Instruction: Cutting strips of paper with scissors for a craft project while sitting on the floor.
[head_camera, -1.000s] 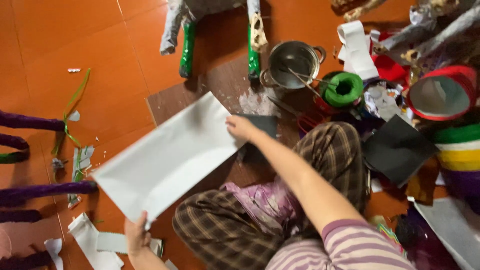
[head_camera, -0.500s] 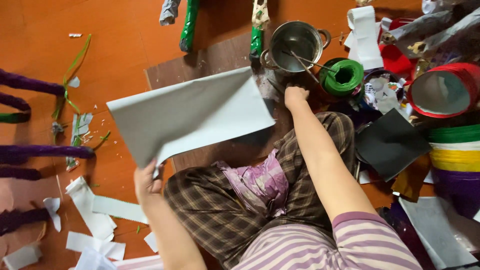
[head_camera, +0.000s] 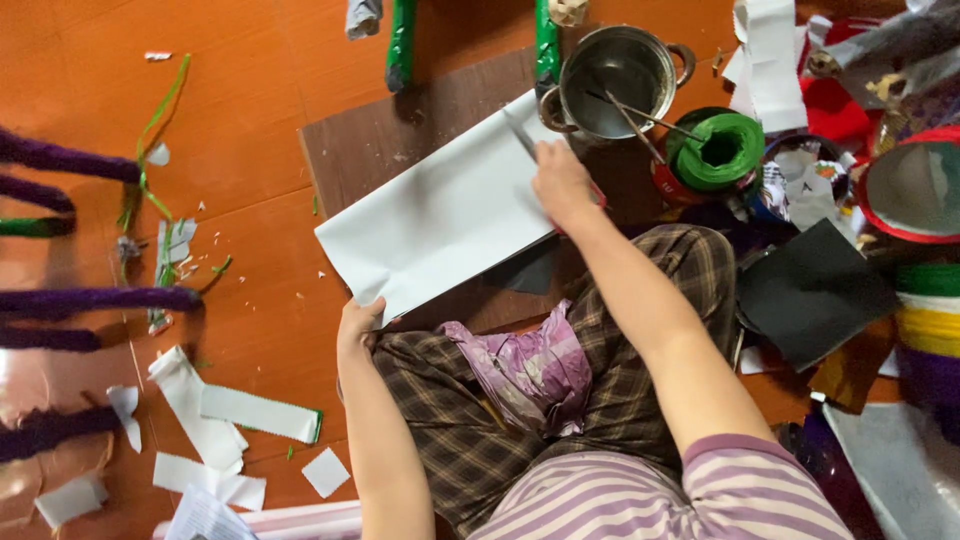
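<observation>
I see a large pale grey paper sheet (head_camera: 440, 215), flat and uncreased, lying tilted over the brown board (head_camera: 400, 140). Left hand (head_camera: 358, 328) pinches its near corner; right hand (head_camera: 562, 180) grips scissors (head_camera: 522, 135) at the far edge.

Even, soft daylight, fairly bright; no hard shadows. Pale grey sheet (head_camera: 440, 215) reads brightest, slightly washed out just left of the right hand (head_camera: 562, 180) fingers. Faint shadow under the sheet's near edge, beside the left hand (head_camera: 358, 325) fingertips. Dull glare on the steel pot (head_camera: 618, 75) rim, above the right fingers, and a glossy sheen on the orange floor (head_camera: 230, 90) far left. Right hand w/ scissors a bit motion-soft; edges of frame stretched, wide-angle. Focus otherwise ok.
</observation>
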